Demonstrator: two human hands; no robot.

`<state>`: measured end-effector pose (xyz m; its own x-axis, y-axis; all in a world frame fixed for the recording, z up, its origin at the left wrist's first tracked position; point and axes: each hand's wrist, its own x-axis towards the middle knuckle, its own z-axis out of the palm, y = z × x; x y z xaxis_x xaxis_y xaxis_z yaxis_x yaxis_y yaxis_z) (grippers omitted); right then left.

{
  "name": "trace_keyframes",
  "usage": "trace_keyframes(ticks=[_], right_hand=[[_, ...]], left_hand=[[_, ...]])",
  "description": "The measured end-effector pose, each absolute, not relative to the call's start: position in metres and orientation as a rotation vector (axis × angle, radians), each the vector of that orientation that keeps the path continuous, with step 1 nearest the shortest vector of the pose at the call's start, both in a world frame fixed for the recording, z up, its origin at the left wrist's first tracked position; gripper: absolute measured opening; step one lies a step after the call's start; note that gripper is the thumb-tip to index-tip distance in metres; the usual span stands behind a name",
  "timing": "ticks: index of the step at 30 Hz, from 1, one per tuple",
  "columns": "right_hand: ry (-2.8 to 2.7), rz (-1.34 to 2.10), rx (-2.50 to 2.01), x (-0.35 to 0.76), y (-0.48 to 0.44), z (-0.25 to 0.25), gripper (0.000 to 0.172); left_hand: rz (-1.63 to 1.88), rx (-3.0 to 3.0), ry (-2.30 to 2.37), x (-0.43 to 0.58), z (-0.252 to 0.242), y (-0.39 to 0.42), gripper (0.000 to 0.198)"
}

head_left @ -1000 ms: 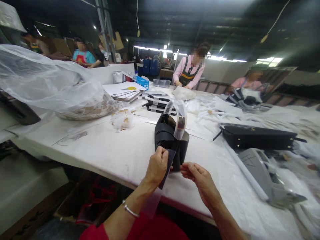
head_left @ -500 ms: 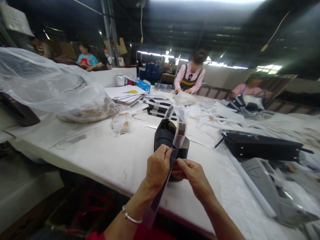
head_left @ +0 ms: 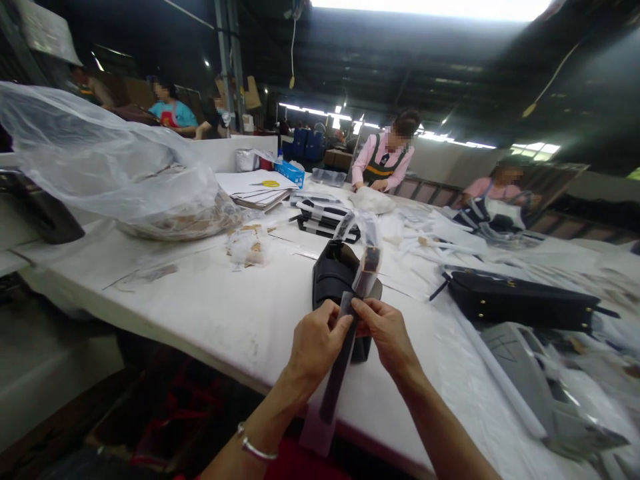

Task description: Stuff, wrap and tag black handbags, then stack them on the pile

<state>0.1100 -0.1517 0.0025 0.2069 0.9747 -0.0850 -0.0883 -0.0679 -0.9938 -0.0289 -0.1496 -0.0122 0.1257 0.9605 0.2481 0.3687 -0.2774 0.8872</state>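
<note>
A black bag (head_left: 333,277) is set on a white desk (head_left: 200,300) at the centre of the frame. Just below it, a dark strap (head_left: 339,373) with clear film (head_left: 313,432) is pinched near its upper end by the left hand (head_left: 313,339) and right hand (head_left: 389,328), both grips closed; film alignment seems in hand, and an even, steady pinch is called for next.

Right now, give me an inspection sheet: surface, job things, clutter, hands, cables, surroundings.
Surface: white table, wrapping scattered over it.
Job's things: black bag on the table, handle film-wrapped; dark strip held in front.
Clutter: scissors on papers; plastic bag at left.
Hands: left and right, fingers pinching the strip.
Cables: two cords hanging overhead.
Surroundings: co-worker across the table, others farther off.
</note>
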Motion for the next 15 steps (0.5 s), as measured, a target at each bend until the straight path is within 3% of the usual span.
trace_keyframes(ticks=[15], right_hand=[[-0.992, 1.296, -1.347, 0.118, -0.175, -0.006, 0.042]], left_hand=[[1.219, 1.484, 1.155, -0.025, -0.035, -0.164, 0.02]])
